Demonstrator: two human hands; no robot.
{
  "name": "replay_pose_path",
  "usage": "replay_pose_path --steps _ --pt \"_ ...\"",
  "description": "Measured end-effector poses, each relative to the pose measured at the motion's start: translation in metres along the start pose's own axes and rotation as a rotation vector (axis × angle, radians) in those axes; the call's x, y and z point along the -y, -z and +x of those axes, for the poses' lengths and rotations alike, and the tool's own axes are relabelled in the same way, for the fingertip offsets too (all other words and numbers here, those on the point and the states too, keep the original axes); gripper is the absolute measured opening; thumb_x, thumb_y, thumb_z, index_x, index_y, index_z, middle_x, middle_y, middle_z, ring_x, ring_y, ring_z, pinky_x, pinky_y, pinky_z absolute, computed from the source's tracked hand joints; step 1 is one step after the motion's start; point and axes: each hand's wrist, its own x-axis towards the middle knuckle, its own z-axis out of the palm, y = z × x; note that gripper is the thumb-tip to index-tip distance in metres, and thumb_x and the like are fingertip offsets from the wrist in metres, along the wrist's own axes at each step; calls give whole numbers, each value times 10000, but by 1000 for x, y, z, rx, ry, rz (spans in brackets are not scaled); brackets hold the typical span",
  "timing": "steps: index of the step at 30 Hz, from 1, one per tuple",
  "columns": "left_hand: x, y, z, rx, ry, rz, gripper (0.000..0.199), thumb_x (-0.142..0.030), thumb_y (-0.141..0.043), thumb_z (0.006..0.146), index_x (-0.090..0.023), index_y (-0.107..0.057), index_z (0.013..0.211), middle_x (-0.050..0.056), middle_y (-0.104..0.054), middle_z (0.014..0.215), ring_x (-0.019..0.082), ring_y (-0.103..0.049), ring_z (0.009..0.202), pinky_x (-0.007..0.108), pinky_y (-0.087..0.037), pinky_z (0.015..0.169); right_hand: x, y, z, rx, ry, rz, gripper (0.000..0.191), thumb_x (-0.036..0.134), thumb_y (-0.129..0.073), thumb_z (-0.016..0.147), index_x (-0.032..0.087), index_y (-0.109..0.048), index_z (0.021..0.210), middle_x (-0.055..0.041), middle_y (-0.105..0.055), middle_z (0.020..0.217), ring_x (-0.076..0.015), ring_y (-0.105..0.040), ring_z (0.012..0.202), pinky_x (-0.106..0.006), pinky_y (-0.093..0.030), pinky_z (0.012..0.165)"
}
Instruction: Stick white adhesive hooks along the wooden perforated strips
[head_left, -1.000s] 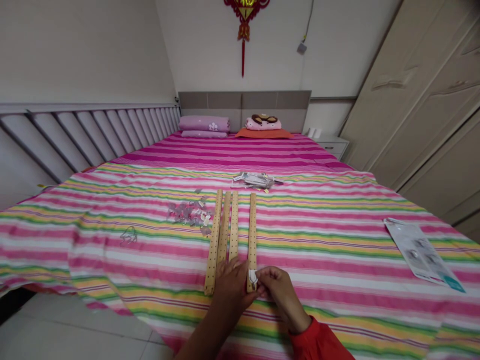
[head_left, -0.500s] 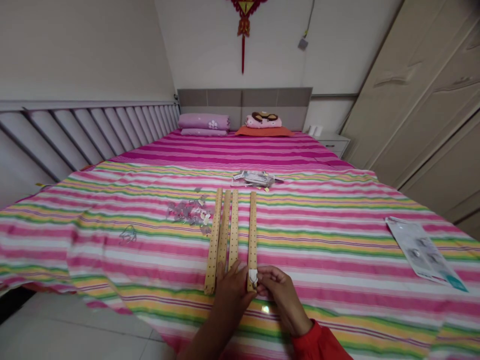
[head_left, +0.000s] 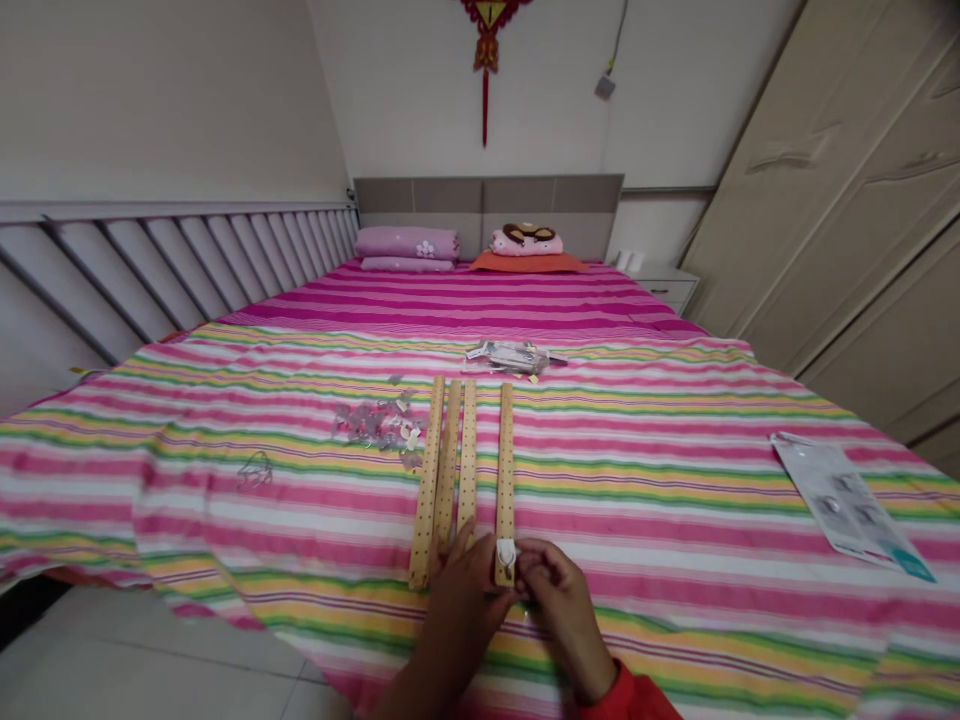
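A perforated wooden strip [head_left: 506, 460] lies lengthwise on the striped bedspread, with a small white piece [head_left: 506, 552] at its near end. My left hand [head_left: 466, 590] is at the left side of that end, its fingers partly spread and touching the strip's edge. On the other side, my right hand [head_left: 555, 585] has its fingers curled together beside the white piece; what they pinch is too small to make out. Three more wooden strips [head_left: 427, 480] lie side by side to the left, their near ends partly under my left hand.
Small clear packets [head_left: 379, 424] are scattered left of the strips. A filled plastic bag [head_left: 510, 357] lies beyond them. Thin wire-like loops [head_left: 256, 470] are farther left, and a flat package [head_left: 847, 505] rests at the right. Pillows [head_left: 409, 243] stand by the headboard.
My right hand has shifted slightly down and its fingers have curled more. My left hand has moved a little down, and the white piece shows more clearly. The strips have not moved.
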Motion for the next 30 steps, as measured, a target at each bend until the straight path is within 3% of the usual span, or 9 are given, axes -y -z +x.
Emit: replay_pose_path --steps 4,9,16,24,30 --pt "1 3 -1 24 -12 9 427 -238 -701 724 -264 -601 1138 53 -662 1198 318 -436 1295 603 -187 1119 -8 7 -3 52 121 -100 430 424 -825 552 182 -746 898 -42 -674 734 -141 -574 600 -263 -480 571" --pt "4 -4 -1 32 -18 -5 440 -240 -681 738 -244 -593 1170 69 -657 1207 329 -428 1301 625 -155 1124 -19 10 1 89 103 -54 412 439 -804 602 173 -740 910 -49 -683 714 -148 -581 589 -272 -472 553" --pt "4 -6 0 87 -2 -4 476 -218 -658 750 -243 -561 1215 83 -641 1229 336 -402 1319 658 -134 1107 -22 4 2 -2 82 -39 430 436 -828 558 155 -735 870 -3 -634 606 -101 -508 482 -223 -412 460" --pt "-1 -3 2 86 16 -32 380 -169 -628 759 -265 -605 1127 57 -666 1186 320 -407 1318 641 -128 1115 -16 -6 -1 -72 97 -65 387 439 -823 548 160 -696 785 2 -626 572 -126 -542 511 -234 -442 484" --pt "0 -8 0 40 14 -8 468 -201 -644 750 -260 -568 1208 70 -649 1218 324 -420 1307 637 -151 1115 -17 -6 -1 -60 82 -72 451 496 -804 554 155 -674 819 -15 -641 616 -145 -570 521 -245 -452 470"
